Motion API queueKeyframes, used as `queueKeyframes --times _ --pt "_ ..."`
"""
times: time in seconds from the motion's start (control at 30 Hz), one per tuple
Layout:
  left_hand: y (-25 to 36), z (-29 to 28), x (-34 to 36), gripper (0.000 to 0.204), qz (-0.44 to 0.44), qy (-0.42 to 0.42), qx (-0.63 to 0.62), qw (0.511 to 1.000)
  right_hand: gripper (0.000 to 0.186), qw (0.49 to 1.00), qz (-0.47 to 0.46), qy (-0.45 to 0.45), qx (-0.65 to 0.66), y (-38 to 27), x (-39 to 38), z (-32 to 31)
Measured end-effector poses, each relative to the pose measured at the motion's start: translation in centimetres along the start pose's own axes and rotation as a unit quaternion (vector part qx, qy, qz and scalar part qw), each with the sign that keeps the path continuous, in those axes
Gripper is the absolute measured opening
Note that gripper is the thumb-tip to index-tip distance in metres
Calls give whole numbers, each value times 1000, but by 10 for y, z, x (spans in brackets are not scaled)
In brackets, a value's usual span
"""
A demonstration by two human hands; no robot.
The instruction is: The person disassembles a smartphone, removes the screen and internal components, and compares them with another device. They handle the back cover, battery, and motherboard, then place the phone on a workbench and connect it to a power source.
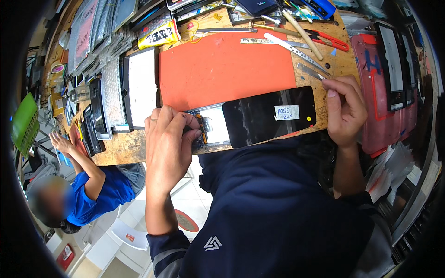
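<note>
An opened phone body lies along the near edge of the bench, its silver inside and a strip of small circuitry showing at the left end. Its black screen panel covers the right part and carries a white handwritten label and a yellow dot. My left hand is closed at the phone's left end, thumb and fingers pinching its edge by the circuitry. To the right of the screen, my right hand pinches the near end of a slim flat metal tool, which rests towards the mat's corner.
An orange mat covers the bench middle. Behind it lie a yellow glue tube, red-handled pliers and several metal picks. A white-lined box stands left; a red case stands right. Another person works at far left.
</note>
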State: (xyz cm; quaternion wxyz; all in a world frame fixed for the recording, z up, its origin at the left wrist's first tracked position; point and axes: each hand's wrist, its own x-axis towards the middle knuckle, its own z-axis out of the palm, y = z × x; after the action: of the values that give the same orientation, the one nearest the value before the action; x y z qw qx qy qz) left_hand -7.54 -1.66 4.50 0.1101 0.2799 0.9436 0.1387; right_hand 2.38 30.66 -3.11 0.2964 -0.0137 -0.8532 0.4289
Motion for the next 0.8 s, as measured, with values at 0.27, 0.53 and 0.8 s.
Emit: queueKeyframes --times 0.27,0.53,0.8 --pt "-3 7 -15 15 -41 72 -67 994 16 1000 -9 -13 -16 1 0 0" --pt "6 34 -50 27 47 235 151 959 16 999 8 -23 -20 -3 0 1" --pt "0 53 -58 30 20 251 172 953 17 997 -19 -28 -70 -5 0 3"
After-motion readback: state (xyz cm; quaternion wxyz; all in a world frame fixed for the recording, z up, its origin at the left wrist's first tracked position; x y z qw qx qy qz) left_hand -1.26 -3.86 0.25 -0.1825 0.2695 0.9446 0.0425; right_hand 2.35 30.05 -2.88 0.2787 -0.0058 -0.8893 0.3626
